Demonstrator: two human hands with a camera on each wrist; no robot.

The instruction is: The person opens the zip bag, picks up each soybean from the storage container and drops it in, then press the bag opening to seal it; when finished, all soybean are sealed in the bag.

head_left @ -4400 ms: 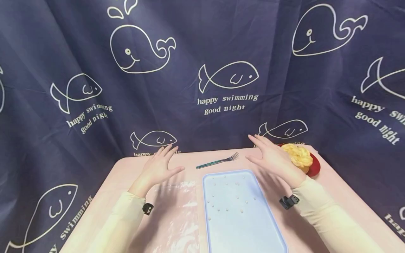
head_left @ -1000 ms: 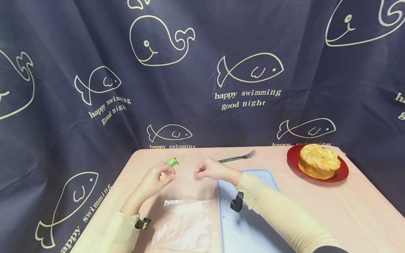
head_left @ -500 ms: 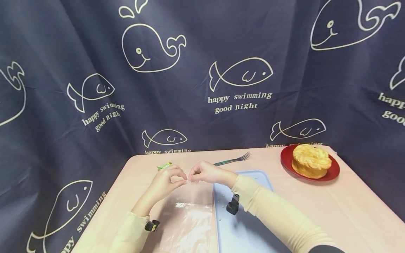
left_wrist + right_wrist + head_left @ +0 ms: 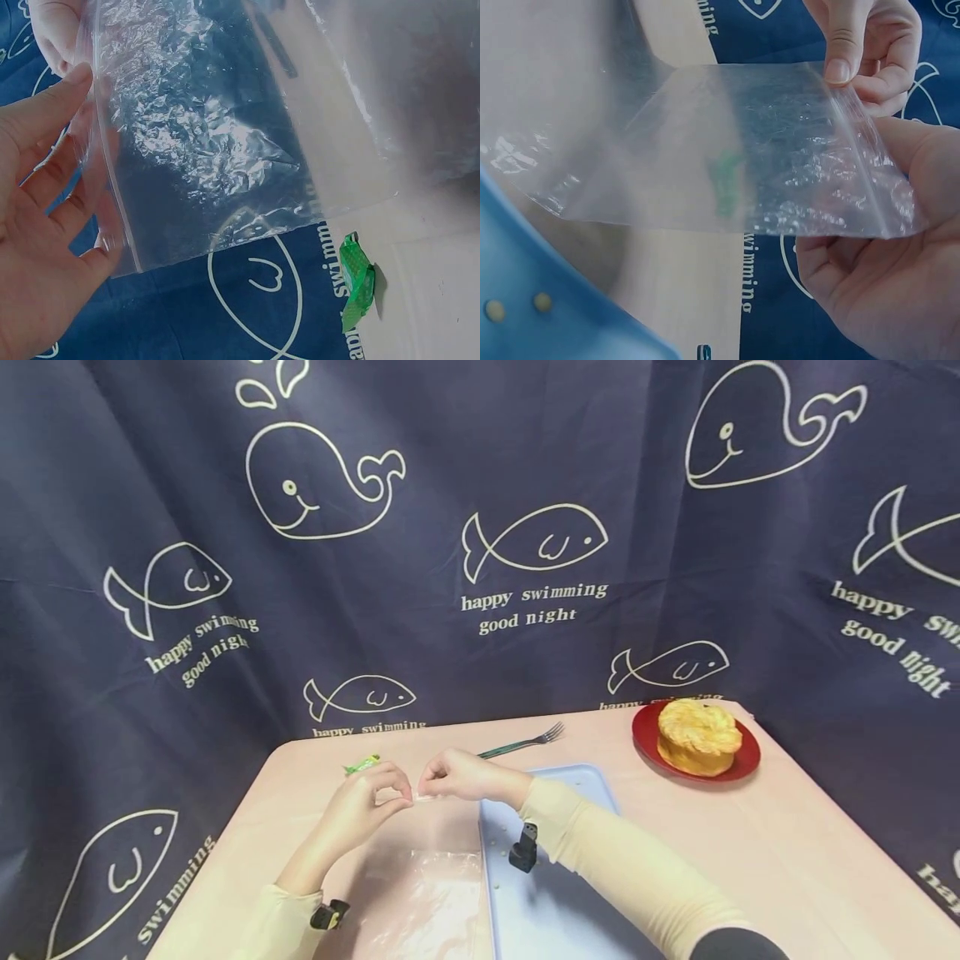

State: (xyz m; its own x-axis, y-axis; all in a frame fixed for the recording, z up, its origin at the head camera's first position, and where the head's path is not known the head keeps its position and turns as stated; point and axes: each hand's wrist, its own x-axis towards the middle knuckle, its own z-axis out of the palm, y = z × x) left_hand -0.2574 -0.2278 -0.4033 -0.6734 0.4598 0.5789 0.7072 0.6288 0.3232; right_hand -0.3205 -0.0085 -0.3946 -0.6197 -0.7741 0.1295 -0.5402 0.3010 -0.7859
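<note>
A clear zip-seal plastic bag (image 4: 202, 135) is lifted at its zip end, the rest sloping down toward the table. My left hand (image 4: 360, 810) pinches the zip edge between thumb and fingertips. Close beside it, my right hand (image 4: 465, 777) pinches the same edge, as the right wrist view shows with the bag (image 4: 780, 157) stretched across. No contents are visible in the bag. Behind my left hand lies a small green wrapped packet (image 4: 356, 289), seen blurred through the plastic in the right wrist view.
A blue tray (image 4: 570, 893) with several small pale balls (image 4: 542, 302) lies under my right forearm. A fork (image 4: 525, 744) lies behind the tray. At the back right, a red plate (image 4: 645, 745) holds a golden round bread (image 4: 697, 737). A patterned curtain (image 4: 435, 460) hangs behind.
From apart and spread above the table, both hands have come together at the bag's zip edge and raised it. Over the last second the gap between them has narrowed.
</note>
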